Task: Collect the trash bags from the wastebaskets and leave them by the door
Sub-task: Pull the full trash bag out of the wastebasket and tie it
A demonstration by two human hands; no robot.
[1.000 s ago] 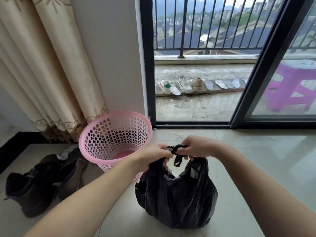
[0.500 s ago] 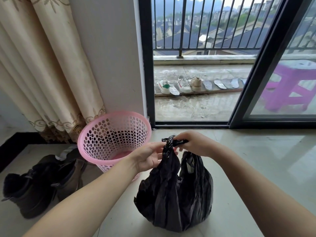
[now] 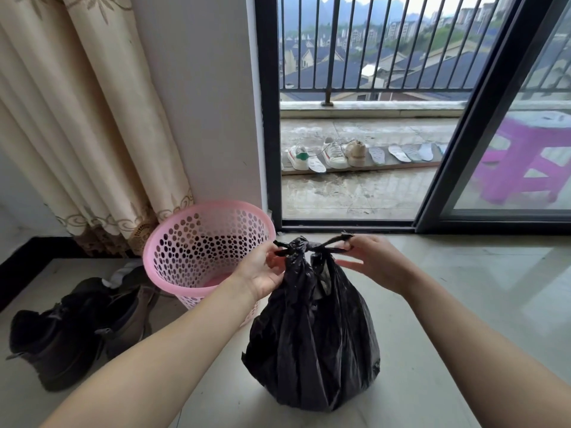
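Observation:
A full black trash bag (image 3: pixel 312 335) stands on the pale tiled floor in front of me, its top gathered into a knot. My left hand (image 3: pixel 262 268) pinches the knot's left end and my right hand (image 3: pixel 367 261) pinches the right end, each stretched out sideways. Just left of the bag stands a pink perforated wastebasket (image 3: pixel 182 242) with no liner in it. The sliding glass door (image 3: pixel 482 118) to the balcony is open straight ahead.
Dark boots (image 3: pixel 61 332) lie on the floor left of the wastebasket. A beige curtain (image 3: pixel 77 118) hangs at the left wall. Out on the balcony are several shoes (image 3: pixel 333 152) and insoles in a row and a purple stool (image 3: pixel 522 162) behind the glass.
My hands have moved apart, drawing the two ends of the bag's top out sideways and tightening the knot. The bag now stands taller and narrower.

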